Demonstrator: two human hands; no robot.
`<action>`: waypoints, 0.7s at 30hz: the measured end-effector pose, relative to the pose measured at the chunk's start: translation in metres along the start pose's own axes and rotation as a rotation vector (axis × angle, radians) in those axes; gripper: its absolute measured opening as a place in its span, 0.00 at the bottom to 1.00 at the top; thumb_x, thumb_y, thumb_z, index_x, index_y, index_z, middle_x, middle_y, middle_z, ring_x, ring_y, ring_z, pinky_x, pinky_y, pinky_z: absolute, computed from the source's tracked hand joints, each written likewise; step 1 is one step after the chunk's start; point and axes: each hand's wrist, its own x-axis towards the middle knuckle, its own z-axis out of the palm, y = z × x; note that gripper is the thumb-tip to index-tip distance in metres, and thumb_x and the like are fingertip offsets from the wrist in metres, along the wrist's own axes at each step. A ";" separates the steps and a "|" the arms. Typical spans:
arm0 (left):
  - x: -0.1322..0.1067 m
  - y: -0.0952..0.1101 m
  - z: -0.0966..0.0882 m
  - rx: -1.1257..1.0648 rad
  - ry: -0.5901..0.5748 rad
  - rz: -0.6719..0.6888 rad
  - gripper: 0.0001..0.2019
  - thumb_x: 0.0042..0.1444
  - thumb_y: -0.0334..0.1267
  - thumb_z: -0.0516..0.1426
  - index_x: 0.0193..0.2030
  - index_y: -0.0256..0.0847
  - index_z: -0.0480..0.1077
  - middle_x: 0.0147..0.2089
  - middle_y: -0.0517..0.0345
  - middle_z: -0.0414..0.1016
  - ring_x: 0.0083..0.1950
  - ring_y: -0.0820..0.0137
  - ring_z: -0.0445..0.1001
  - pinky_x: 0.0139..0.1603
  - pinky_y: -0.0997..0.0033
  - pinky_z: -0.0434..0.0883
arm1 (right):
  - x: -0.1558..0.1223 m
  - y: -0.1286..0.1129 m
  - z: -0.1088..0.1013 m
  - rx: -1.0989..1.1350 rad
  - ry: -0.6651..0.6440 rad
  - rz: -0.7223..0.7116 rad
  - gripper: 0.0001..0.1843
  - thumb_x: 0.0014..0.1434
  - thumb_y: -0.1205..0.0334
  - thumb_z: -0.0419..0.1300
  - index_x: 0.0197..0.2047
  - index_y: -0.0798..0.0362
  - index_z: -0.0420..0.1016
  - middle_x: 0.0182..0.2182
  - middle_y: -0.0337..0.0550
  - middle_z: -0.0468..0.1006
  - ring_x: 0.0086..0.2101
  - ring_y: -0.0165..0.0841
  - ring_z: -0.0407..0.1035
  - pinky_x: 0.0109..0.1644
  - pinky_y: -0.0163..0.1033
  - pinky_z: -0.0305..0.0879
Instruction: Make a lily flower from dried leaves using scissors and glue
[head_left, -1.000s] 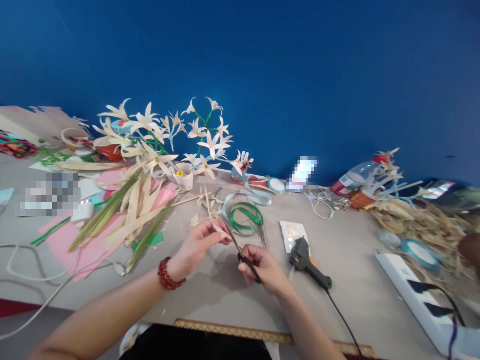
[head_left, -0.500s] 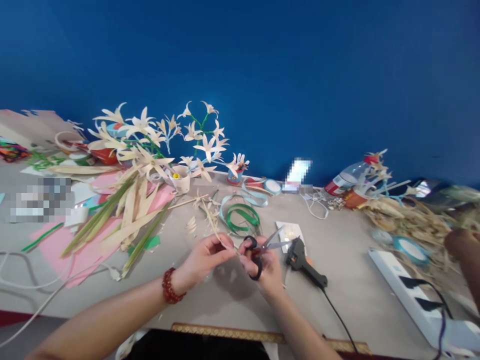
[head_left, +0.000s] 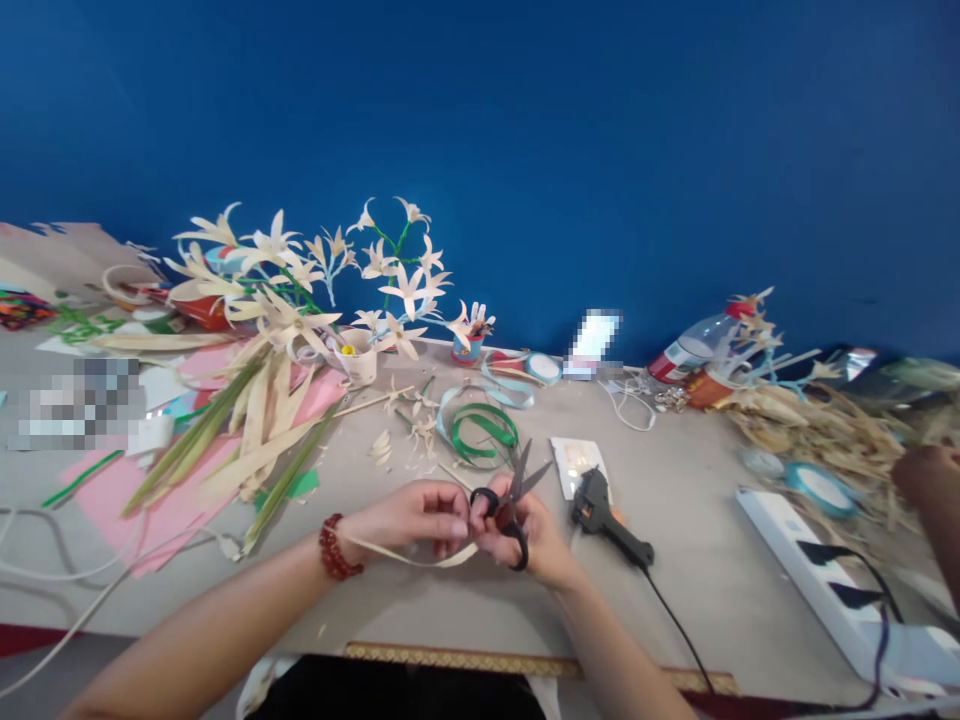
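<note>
My left hand (head_left: 416, 518), with a red bead bracelet (head_left: 332, 548) at the wrist, is closed on a thin pale leaf strip (head_left: 409, 556) that curves below both hands. My right hand (head_left: 536, 535) grips black-handled scissors (head_left: 508, 500), blades open and pointing up and away. The two hands touch at the fingertips above the grey table (head_left: 420, 600). A black glue gun (head_left: 609, 522) lies just right of my right hand.
Pale leaf flowers (head_left: 300, 290) and long leaf strips (head_left: 247, 430) on pink paper fill the left. Green ribbon (head_left: 484, 432) lies ahead. A white power strip (head_left: 825, 590) and dried husks (head_left: 825, 430) are at right, where another person's hand (head_left: 926, 480) shows.
The strip, earlier held pointing up and away, now lies curved below my hands. The scissors swung from pointing right to pointing up. My hands came slightly nearer to me.
</note>
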 end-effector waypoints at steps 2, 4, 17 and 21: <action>-0.001 0.003 0.000 0.099 0.012 -0.012 0.12 0.49 0.42 0.66 0.32 0.36 0.71 0.32 0.57 0.72 0.30 0.75 0.67 0.32 0.76 0.63 | 0.000 -0.002 0.003 -0.026 0.002 -0.025 0.15 0.47 0.62 0.69 0.35 0.52 0.67 0.27 0.36 0.72 0.25 0.27 0.63 0.28 0.33 0.59; -0.003 0.005 0.000 0.160 0.037 -0.032 0.11 0.50 0.41 0.65 0.32 0.36 0.71 0.31 0.58 0.73 0.30 0.76 0.67 0.31 0.77 0.62 | 0.001 0.000 0.005 -0.078 0.062 -0.078 0.14 0.47 0.63 0.69 0.33 0.51 0.67 0.28 0.37 0.71 0.27 0.28 0.64 0.30 0.34 0.60; -0.001 0.007 0.000 0.144 0.440 0.268 0.10 0.55 0.40 0.60 0.28 0.37 0.69 0.27 0.60 0.67 0.30 0.73 0.64 0.33 0.74 0.62 | 0.008 0.016 0.004 -0.276 0.007 0.008 0.26 0.49 0.38 0.65 0.32 0.53 0.64 0.24 0.34 0.63 0.23 0.25 0.55 0.24 0.30 0.52; -0.003 0.005 0.003 0.124 0.477 0.366 0.10 0.57 0.36 0.58 0.26 0.37 0.66 0.28 0.61 0.65 0.32 0.73 0.64 0.37 0.74 0.62 | 0.007 0.022 0.010 -0.247 -0.049 0.068 0.28 0.50 0.35 0.62 0.33 0.53 0.63 0.24 0.36 0.67 0.22 0.25 0.57 0.22 0.30 0.53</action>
